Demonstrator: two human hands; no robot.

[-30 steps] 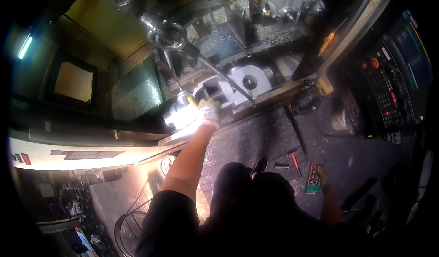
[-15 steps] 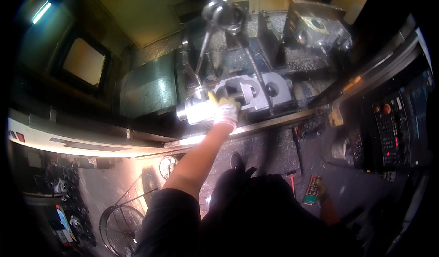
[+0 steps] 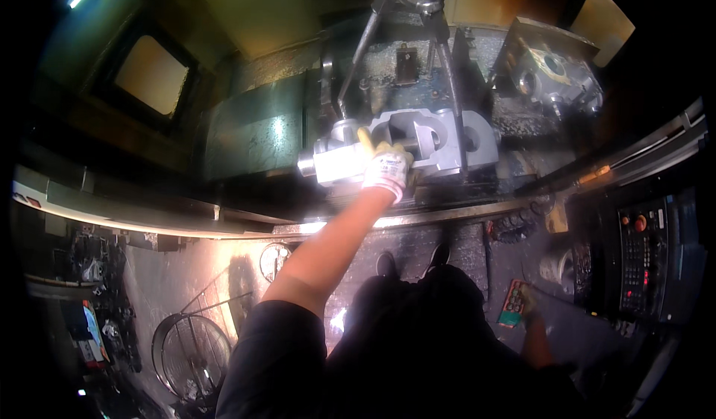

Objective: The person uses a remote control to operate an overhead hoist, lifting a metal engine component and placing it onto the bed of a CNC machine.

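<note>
My left hand [image 3: 388,167], in a pale glove with yellowish fingers, grips the near edge of a machined grey metal casting [image 3: 339,163]. Its thumb points up and away while the other fingers curl over the edge. The casting is a long block with large round openings. Two metal rods [image 3: 363,57] run from it up to a heavy steel lifting ring [image 3: 422,1]. Low on the right, my right hand [image 3: 529,300] is in dim light, closed around a red-and-green push-button pendant control [image 3: 513,304]; its fingers are partly lost in shadow.
Another casting [image 3: 556,72] stands in the machine at the back right. A flat metal plate [image 3: 257,132] lies to the left. The machine's sill [image 3: 440,214] crosses before me. A control panel [image 3: 643,262] is at right, a round fan [image 3: 192,356] on the floor at lower left.
The whole view has shifted, and the lifting ring now appears higher and further right. Both feet show now. My left hand stays on the casting, my right on the pendant control.
</note>
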